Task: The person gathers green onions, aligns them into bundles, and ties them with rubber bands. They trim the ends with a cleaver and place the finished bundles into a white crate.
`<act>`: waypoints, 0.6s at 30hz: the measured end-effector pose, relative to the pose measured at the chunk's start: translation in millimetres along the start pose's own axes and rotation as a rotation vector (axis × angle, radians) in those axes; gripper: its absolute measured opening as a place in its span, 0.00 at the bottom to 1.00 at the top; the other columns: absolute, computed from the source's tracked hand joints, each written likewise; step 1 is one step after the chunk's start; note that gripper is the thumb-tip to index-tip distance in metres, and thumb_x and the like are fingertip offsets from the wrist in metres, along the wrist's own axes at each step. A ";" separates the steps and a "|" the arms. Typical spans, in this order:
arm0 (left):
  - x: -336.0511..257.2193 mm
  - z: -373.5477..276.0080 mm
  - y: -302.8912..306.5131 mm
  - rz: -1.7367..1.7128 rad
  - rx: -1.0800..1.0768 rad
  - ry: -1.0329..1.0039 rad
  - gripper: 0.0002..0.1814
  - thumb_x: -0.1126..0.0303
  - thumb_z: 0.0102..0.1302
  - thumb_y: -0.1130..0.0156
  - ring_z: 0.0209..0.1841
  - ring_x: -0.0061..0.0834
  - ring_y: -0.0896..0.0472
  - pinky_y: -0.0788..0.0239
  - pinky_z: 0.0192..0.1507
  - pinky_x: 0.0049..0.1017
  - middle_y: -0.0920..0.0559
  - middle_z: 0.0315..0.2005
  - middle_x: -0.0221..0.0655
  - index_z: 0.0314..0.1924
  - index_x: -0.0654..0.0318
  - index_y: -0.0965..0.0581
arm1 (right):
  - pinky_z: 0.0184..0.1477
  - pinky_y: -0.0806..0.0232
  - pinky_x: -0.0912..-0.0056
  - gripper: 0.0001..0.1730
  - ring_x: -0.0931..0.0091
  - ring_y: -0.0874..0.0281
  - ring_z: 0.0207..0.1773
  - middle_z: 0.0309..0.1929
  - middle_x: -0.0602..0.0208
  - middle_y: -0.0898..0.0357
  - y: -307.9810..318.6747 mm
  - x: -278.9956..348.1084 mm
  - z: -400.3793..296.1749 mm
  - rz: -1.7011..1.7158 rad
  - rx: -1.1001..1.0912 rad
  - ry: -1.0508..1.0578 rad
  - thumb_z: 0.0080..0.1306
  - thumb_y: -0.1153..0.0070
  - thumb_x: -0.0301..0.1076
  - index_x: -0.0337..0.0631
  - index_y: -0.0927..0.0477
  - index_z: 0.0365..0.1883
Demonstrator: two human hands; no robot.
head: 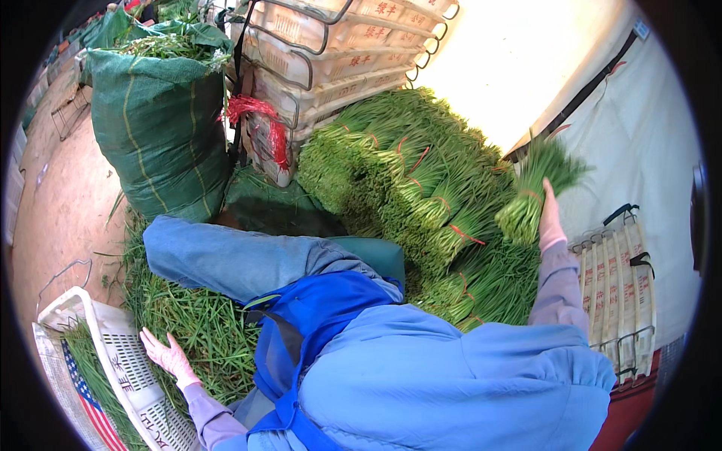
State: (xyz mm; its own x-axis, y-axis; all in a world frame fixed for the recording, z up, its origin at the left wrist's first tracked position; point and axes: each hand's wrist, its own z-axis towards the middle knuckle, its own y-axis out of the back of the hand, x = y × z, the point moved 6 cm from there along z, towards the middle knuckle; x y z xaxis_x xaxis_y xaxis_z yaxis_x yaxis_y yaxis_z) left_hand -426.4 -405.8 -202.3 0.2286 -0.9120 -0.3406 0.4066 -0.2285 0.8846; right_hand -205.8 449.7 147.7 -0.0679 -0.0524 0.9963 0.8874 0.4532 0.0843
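My right hand (550,217) is closed around a bundle of green leafy stalks (522,211), probably garlic chives, tied with a red band. The bundle is raised at the right edge of a big heap of similar tied bundles (428,180), cut ends towards me. At the lower left my left hand (169,354) has its fingers spread and holds nothing. It is beside the wall of a white plastic crate (121,361) that has loose green stalks in it. Loose green leaves (197,321) lie on the floor between that crate and my blue apron.
A full green woven sack (161,132) stands at the upper left, beside stacked white crates (338,51) with red plastic strings (273,132) hanging on them. More stacked white crates (617,299) are at the right, by a pale sheet wall (648,146).
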 end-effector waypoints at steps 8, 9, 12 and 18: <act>16.4 -42.8 -9.5 -0.085 0.173 0.148 0.36 0.68 0.64 0.40 0.69 0.46 0.39 0.50 0.70 0.37 0.39 0.68 0.49 0.70 0.63 0.41 | 0.70 0.48 0.59 0.63 0.47 0.41 0.69 0.66 0.33 0.41 47.7 -265.4 -23.8 -0.919 -0.634 -0.538 0.60 0.51 0.70 0.21 0.59 0.70; 18.2 -39.3 -5.2 -0.059 0.173 0.172 0.35 0.68 0.64 0.40 0.69 0.47 0.40 0.50 0.70 0.37 0.39 0.68 0.50 0.70 0.64 0.41 | 0.69 0.48 0.59 0.62 0.48 0.40 0.69 0.65 0.32 0.39 46.4 -277.3 -25.7 -0.886 -0.628 -0.626 0.60 0.49 0.69 0.21 0.57 0.69; 41.7 -42.3 6.8 -0.046 0.116 0.140 0.36 0.71 0.63 0.41 0.70 0.45 0.41 0.53 0.72 0.36 0.38 0.67 0.50 0.69 0.69 0.41 | 0.67 0.43 0.62 0.47 0.57 0.35 0.67 0.65 0.44 0.33 -22.3 -244.5 -19.5 -0.871 -0.028 -0.430 0.66 0.61 0.67 0.25 0.30 0.59; -10.1 -13.4 19.4 -0.239 0.085 0.213 0.39 0.71 0.58 0.37 0.69 0.45 0.40 0.51 0.71 0.36 0.37 0.66 0.50 0.69 0.66 0.41 | 0.50 0.38 0.66 0.25 0.65 0.30 0.48 0.48 0.57 0.25 10.1 -204.7 45.6 -0.974 0.021 -0.447 0.67 0.59 0.51 0.38 0.27 0.48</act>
State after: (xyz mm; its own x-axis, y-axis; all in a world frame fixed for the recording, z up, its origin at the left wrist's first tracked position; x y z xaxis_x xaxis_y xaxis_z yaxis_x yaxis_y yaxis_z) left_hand -408.9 -396.5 -186.0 0.3186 -0.7397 -0.5927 0.3981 -0.4630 0.7919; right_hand -203.7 505.6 -54.7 -0.9070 -0.0712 0.4150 0.3533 0.4076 0.8420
